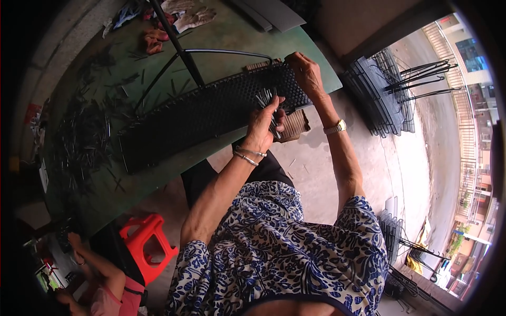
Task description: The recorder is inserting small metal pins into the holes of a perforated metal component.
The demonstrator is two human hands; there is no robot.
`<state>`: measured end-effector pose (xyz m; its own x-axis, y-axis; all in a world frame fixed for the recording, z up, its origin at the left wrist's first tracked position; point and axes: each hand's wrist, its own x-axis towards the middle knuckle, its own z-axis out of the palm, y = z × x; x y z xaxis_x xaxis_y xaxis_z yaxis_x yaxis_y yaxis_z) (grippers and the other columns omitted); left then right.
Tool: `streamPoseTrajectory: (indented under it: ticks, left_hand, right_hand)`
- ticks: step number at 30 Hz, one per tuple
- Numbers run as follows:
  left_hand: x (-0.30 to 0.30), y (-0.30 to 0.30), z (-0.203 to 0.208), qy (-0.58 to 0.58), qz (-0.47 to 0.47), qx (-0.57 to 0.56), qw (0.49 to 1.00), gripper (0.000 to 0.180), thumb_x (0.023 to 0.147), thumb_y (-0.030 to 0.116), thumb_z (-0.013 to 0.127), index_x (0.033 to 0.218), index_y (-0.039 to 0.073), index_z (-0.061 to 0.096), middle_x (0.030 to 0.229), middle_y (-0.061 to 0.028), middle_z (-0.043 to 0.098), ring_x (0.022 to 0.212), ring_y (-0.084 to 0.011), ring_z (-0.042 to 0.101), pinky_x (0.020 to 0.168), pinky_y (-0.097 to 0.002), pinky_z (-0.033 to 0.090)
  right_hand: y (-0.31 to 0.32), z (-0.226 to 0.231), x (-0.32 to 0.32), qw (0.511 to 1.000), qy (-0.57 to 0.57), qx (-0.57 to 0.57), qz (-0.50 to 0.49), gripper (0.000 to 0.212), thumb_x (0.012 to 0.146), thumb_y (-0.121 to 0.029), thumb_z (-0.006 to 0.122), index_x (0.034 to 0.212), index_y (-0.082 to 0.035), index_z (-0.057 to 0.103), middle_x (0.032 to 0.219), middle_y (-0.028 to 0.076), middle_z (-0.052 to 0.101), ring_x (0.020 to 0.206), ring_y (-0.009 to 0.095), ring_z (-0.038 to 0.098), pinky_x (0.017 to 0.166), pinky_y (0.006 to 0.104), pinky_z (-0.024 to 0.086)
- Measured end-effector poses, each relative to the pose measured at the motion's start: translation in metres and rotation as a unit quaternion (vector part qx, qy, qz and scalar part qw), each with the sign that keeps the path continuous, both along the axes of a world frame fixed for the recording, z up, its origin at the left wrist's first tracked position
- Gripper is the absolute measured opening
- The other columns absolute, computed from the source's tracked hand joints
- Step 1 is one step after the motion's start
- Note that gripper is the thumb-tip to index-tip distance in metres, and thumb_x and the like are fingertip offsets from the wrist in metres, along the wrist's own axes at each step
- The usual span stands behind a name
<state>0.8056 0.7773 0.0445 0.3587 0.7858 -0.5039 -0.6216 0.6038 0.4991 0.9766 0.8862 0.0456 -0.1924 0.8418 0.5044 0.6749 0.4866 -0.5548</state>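
Note:
A long black mesh panel (211, 105) with a wire frame lies across the green table, its right end over brown corrugated cardboard (293, 128). Closed around a bundle of thin dark strips (265, 98), my left hand (261, 126) rests over the panel's near edge. At the panel's far right corner is my right hand (307, 76), its fingers pinched together at the rim. Whatever sits between those fingertips is hidden. A black rod (179, 45) with curved wire braces rises from the panel's far side.
Loose dark strips (84, 131) lie heaped on the left of the green table (232, 31). Gloves (192, 20) lie at the back. A red stool (150, 245) stands lower left, beside another person (113, 284). Stacked wire racks (379, 95) stand on the floor at right.

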Motion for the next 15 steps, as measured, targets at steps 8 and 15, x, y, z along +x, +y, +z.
streamPoseTrajectory:
  ticks: [8,15]
  left_hand:
    - [0.0040,0.0005,-0.0031,-0.022,0.008,-0.013,1.000,0.025,0.088,0.029,0.065,0.098,0.006,0.064,0.068,-0.0001,0.049,0.052,-0.0085,0.043,0.043,-0.0221,0.030]
    - [-0.0010,-0.0004,-0.0033,-0.023,0.002,0.004,1.000,0.030,0.089,0.029,0.065,0.105,0.004,0.062,0.073,-0.0012,0.052,0.056,-0.0082,0.045,0.045,-0.0209,0.032]
  right_hand:
    - [0.0011,0.0036,0.0063,0.999,-0.016,0.023,0.029,0.012,0.084,-0.010,0.060,0.094,-0.010,0.066,0.089,0.007,0.062,0.079,0.028,0.062,0.068,0.0350,0.050]
    - [-0.0034,0.0044,0.0021,0.999,-0.028,0.013,-0.009,0.013,0.084,-0.014,0.063,0.095,-0.012,0.069,0.092,0.006,0.063,0.082,0.026,0.063,0.070,0.0334,0.050]
